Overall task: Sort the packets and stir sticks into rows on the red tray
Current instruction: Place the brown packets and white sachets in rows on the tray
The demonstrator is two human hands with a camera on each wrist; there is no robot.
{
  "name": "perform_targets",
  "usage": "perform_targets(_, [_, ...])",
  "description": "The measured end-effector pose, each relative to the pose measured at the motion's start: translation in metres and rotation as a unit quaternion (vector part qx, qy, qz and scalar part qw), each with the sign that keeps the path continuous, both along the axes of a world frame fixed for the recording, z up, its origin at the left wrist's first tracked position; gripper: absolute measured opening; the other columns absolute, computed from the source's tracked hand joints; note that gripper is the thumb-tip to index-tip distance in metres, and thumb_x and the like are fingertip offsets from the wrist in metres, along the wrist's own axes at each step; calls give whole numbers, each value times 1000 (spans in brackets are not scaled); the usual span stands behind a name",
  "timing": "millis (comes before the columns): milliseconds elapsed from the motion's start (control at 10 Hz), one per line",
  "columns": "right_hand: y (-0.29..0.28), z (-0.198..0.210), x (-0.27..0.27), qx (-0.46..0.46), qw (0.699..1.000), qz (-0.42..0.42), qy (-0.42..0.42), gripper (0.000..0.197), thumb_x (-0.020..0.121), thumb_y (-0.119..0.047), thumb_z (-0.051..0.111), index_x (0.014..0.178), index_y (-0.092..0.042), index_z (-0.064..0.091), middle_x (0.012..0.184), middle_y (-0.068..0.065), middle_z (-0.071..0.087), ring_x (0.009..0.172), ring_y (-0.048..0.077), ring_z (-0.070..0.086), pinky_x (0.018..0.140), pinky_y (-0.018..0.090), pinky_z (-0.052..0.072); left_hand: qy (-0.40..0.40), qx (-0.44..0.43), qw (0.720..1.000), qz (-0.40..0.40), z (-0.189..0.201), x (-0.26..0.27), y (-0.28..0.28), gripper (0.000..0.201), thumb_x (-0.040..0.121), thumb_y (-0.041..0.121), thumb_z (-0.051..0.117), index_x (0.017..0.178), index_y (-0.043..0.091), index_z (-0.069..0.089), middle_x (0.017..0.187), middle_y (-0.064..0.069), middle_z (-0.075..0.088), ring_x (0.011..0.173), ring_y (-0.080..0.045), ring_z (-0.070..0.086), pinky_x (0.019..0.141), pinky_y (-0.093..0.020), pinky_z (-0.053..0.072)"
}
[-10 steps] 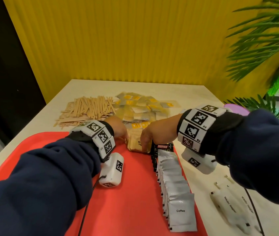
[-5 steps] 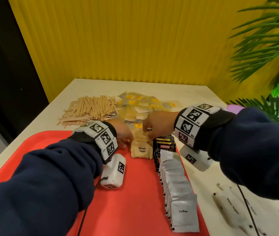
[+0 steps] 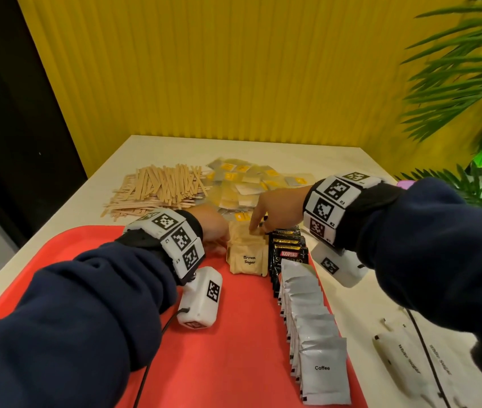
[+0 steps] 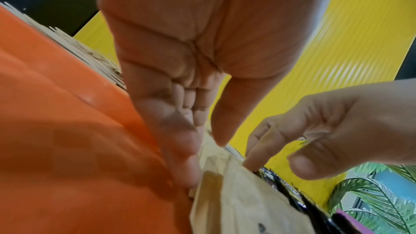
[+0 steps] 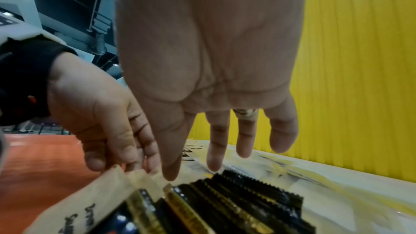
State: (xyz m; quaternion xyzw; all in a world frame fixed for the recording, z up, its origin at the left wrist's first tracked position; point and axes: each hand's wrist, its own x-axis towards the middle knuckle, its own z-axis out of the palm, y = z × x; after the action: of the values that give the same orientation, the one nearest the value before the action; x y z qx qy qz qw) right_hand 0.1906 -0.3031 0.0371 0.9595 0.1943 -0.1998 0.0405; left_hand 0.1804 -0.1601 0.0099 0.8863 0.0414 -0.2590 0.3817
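A short stack of brown sugar packets [image 3: 245, 257] stands on the red tray [image 3: 219, 363], left of a row of black Kopiko packets [image 3: 288, 254] and white coffee packets [image 3: 316, 348]. My left hand [image 3: 214, 228] lies with straight fingers [image 4: 180, 149] against the stack's left side. My right hand [image 3: 263, 213] hovers over the stack's far end, fingers extended, index fingertip [image 5: 171, 172] touching the top edge of the brown packets [image 5: 90, 198]. Neither hand grips anything. Wooden stir sticks [image 3: 157, 192] and yellow-labelled packets [image 3: 248, 184] lie piled on the table beyond the tray.
White sugar sticks [image 3: 396, 357] lie on the table right of the tray. A yellow ribbed wall [image 3: 234, 69] backs the table, and a green plant [image 3: 469, 69] hangs at the right. The left half of the tray shows bare red.
My right hand lifted off the brown sugar stack toward the pile, then came back so its index finger touches the stack's top edge. My left hand stayed at the stack's left side.
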Motion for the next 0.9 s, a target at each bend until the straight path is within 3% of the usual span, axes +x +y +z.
perform_targets(100, [2,-2,-1,-7,999,26,33,44,90,-6,47,124,-31,59,131,0,52,102,14,49,86,26,39,2,-30,1000,10,-2,-1,2,30,92,0,47,120,-11,53,102,-21,66,49,-11,57,38,-11,43])
perform_targets(200, [2,-3,-2,-29,998,43,44,52,88,0,43,127,-32,57,111,-5,46,97,14,47,80,26,37,0,-28,1000,5,-6,2,7,20,91,0,49,108,-6,58,68,-7,60,44,-9,57,40,-13,45])
perform_targets(300, [2,-3,-5,-39,997,48,47,56,88,4,40,130,-31,54,106,-8,35,92,11,41,70,20,34,2,10,1000,-28,-2,-1,7,9,88,1,55,81,6,57,60,-1,60,36,-2,55,39,-14,44])
perform_targets(400, [2,-3,-6,-25,997,47,49,57,87,4,40,130,-30,54,120,1,49,92,9,39,60,16,30,26,13,999,-46,0,-3,7,16,87,-2,57,74,5,53,58,-6,61,61,-17,58,57,-22,43])
perform_targets(500, [1,-3,-8,-7,999,30,35,54,88,4,39,131,-26,54,140,2,46,104,11,45,79,20,35,36,11,999,-35,-2,-3,8,14,89,-4,55,77,3,51,68,-13,61,74,-25,57,69,-27,45])
perform_targets(600, [-2,1,-8,-11,1000,4,-17,41,94,-6,42,131,-19,54,141,1,45,126,18,43,97,24,34,35,3,999,-36,-3,-3,7,12,88,-3,56,79,4,52,81,-16,62,74,-23,60,78,-31,50])
perform_targets(700, [-1,-3,-4,-24,1000,-11,-12,36,94,-6,41,125,-14,60,132,2,54,120,17,49,86,19,32,39,4,998,-43,-4,-4,7,11,88,-2,56,80,4,54,80,-13,62,63,-18,59,72,-27,49])
perform_targets(800, [3,-12,-1,-17,1000,-10,-1,36,92,-4,43,121,-15,62,131,2,55,119,18,50,93,24,37,53,4,998,-38,-2,-8,7,4,90,-2,54,93,0,56,83,-17,63,69,-23,57,81,-34,50])
perform_targets(900, [4,-13,2,4,1000,-7,-2,41,90,-2,44,119,-24,62,137,2,49,120,19,48,92,28,39,48,1,998,-43,-2,-8,9,22,90,0,55,111,-4,57,103,-24,66,78,-27,60,93,-39,47])
